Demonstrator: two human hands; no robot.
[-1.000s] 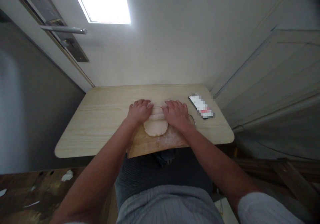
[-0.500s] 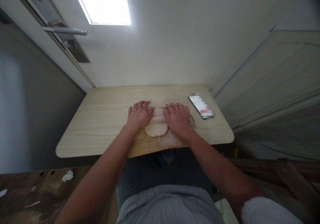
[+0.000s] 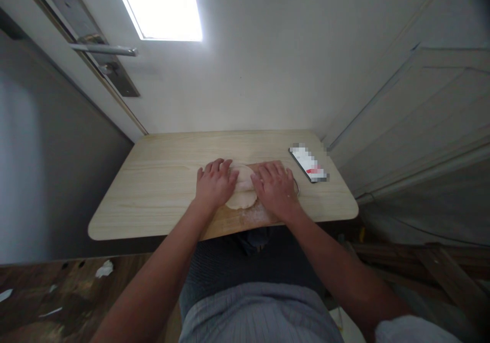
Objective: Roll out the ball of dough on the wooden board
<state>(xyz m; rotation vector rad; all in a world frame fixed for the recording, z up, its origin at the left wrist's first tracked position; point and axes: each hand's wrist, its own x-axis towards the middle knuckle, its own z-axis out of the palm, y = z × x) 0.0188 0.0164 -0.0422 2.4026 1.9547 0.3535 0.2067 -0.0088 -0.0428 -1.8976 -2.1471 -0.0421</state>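
A flat round of pale dough (image 3: 240, 200) lies on a wooden cutting board (image 3: 225, 224) dusted with flour near its front. Across the dough runs a light, floury rolling pin (image 3: 244, 185), its middle showing between my hands. My left hand (image 3: 216, 184) presses over its left end, with the fingers bent forward. Over the right end rests my right hand (image 3: 274, 187), closed down on it. Both ends of the pin are hidden beneath the palms. The dough's far edge shows beyond the pin.
The board lies on a light wood-grain table (image 3: 153, 179) set against a white door. A phone (image 3: 308, 164) lies at the table's back right. A metal ring (image 3: 297, 187) sticks out at the board's right side. The door's lever handle (image 3: 105, 50) is at upper left.
Both hands and the rolling pin have come slightly toward me over the dough. More of the dough's far edge and the board behind it now shows.
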